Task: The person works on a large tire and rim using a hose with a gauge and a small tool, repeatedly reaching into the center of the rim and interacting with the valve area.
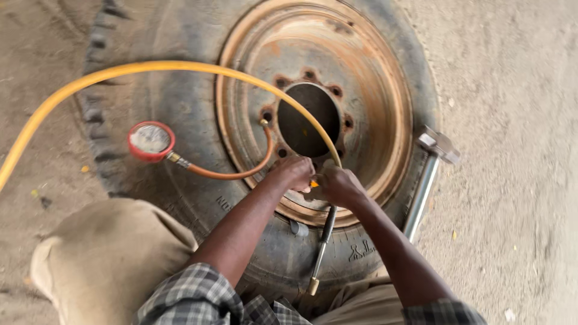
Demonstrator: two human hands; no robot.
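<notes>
A large worn tyre on a rusty steel rim lies flat on the ground. My left hand and my right hand are closed together at the near edge of the rim, around the end of a yellow air hose. A small orange part shows between them. An orange hose leads from the rim to a red round pressure gauge lying on the tyre. A thin black and metal rod hangs below my right hand.
A heavy hammer with a metal handle leans against the tyre's right side. My knee in beige trousers is at lower left. Sandy ground surrounds the tyre.
</notes>
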